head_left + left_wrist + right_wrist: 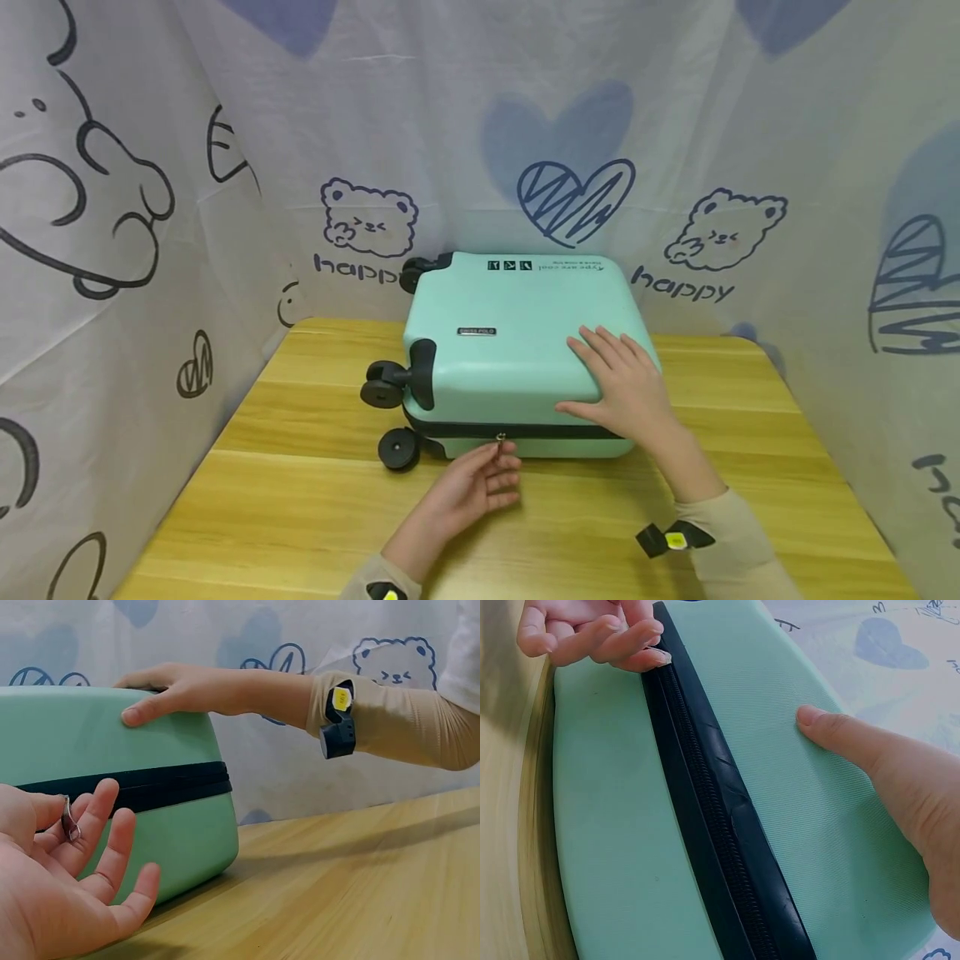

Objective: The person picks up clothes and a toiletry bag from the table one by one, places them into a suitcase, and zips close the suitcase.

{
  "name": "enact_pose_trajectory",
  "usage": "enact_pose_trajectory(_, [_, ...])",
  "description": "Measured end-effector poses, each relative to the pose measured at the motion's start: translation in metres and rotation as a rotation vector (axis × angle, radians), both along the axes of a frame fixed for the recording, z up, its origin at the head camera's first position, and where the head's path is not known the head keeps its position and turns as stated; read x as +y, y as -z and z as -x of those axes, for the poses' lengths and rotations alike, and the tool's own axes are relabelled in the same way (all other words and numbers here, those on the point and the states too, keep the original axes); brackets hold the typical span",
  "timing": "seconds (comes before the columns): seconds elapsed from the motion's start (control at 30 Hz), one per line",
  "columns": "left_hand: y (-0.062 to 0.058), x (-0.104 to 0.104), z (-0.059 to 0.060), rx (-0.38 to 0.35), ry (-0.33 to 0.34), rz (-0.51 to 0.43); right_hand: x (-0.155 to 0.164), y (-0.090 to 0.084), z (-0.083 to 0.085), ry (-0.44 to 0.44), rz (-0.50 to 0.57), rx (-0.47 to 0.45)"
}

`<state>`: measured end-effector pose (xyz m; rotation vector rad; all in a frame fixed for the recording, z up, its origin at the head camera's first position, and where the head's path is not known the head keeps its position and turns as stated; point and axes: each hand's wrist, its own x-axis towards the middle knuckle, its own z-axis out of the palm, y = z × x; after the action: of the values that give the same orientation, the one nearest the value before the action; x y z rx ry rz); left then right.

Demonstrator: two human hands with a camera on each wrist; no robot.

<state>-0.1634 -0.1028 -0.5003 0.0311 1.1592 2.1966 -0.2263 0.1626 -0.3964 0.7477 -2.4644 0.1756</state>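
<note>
A mint-green hard suitcase (510,333) lies flat on the wooden table (300,508), wheels to the left. A black zipper band (555,430) runs along its front side. My left hand (480,483) is at that side, pinching the small metal zipper pull (500,439) between thumb and forefinger; the pull (70,823) shows against the fingers of the left hand (67,892), whose other fingers are spread. My right hand (622,383) lies flat on the shell's near right corner, thumb over the edge. The right wrist view shows the zipper band (712,817) closed along its length.
Black caster wheels (381,387) stick out at the suitcase's left end. A white cloth backdrop (570,200) printed with bears and hearts walls in the table on three sides. Bare tabletop lies in front of and to both sides of the case.
</note>
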Motion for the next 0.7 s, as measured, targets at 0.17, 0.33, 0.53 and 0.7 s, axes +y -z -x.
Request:
enact_pose_trajectory(0.17, [-0.001, -0.004, 0.000, -0.030, -0.005, -0.038, 0.001, 0.001, 0.000, 0.000, 0.002, 0.003])
enact_pose_trajectory(0.33, [-0.001, -0.006, 0.002, -0.021, -0.006, -0.018, 0.002, 0.001, 0.001, 0.003, 0.002, 0.013])
enact_pose_trajectory(0.53, [-0.002, -0.011, 0.004, 0.010, -0.017, 0.004, 0.003, 0.001, 0.001, 0.006, 0.005, 0.017])
enact_pose_trajectory(0.7, [-0.004, -0.014, 0.002, 0.023, -0.034, -0.001, 0.003, 0.001, 0.001, 0.008, -0.001, 0.018])
